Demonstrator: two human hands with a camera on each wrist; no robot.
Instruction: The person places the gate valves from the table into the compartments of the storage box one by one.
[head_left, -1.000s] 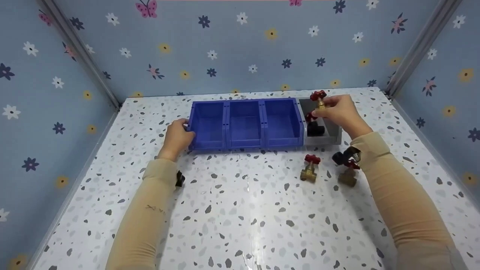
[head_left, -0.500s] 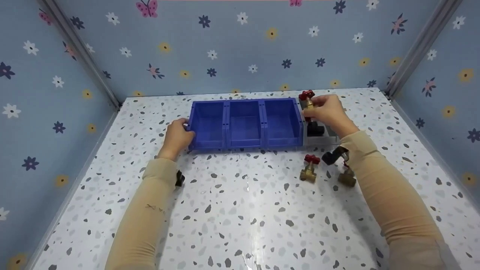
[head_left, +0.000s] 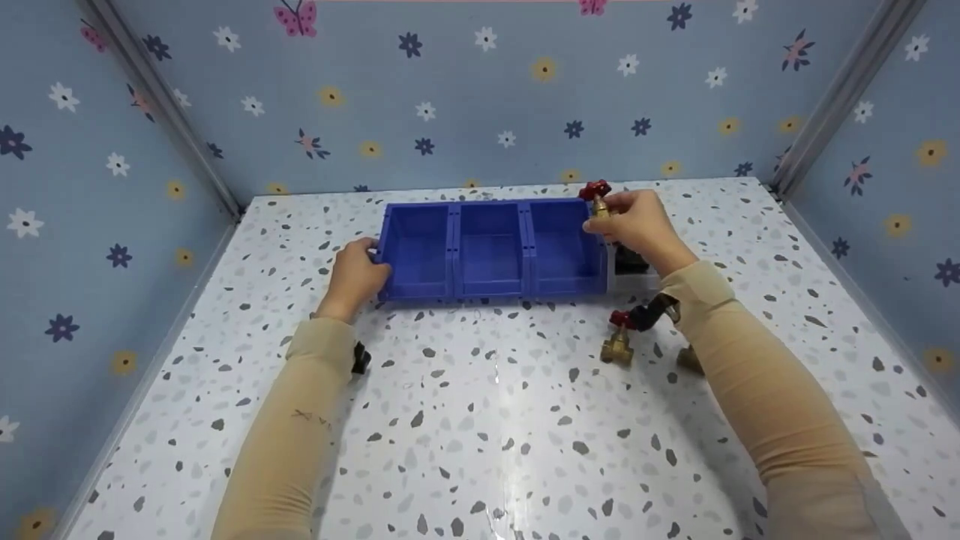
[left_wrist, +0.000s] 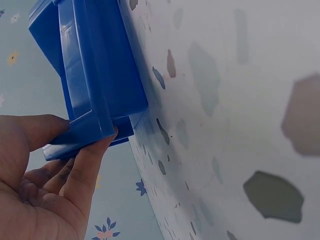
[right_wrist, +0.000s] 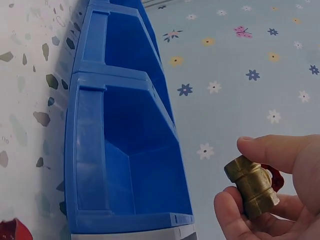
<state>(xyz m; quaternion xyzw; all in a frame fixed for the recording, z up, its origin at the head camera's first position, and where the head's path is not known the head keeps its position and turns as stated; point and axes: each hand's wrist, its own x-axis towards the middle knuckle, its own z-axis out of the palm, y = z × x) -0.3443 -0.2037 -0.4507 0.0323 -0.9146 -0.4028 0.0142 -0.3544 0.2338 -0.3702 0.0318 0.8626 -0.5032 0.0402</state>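
Note:
My left hand point(head_left: 352, 279) grips the outer side of the leftmost blue bin point(head_left: 417, 288); in the left wrist view its thumb and fingers clasp the bin's edge point(left_wrist: 82, 137). Between the thumb and fingers of my right hand point(head_left: 639, 225) is a brass gate valve point(head_left: 600, 206) with a red handwheel. It is held over the back right corner of the rightmost blue bin point(head_left: 566, 285). In the right wrist view the valve's brass body point(right_wrist: 252, 187) shows beside that bin's opening, its handwheel partly hidden by the fingers.
A grey bin point(head_left: 636, 283) adjoins the blue row on the right, largely covered by my right hand, with a black fitting point(head_left: 630, 260) inside. On the speckled table lie a red-handled brass valve point(head_left: 617, 349) and another brass valve point(head_left: 688, 360), partly behind my right sleeve. Flowered walls surround the table.
My right hand has carried the gate valve leftward from above the grey bin to the rightmost blue bin. My left hand has stayed on the leftmost bin.

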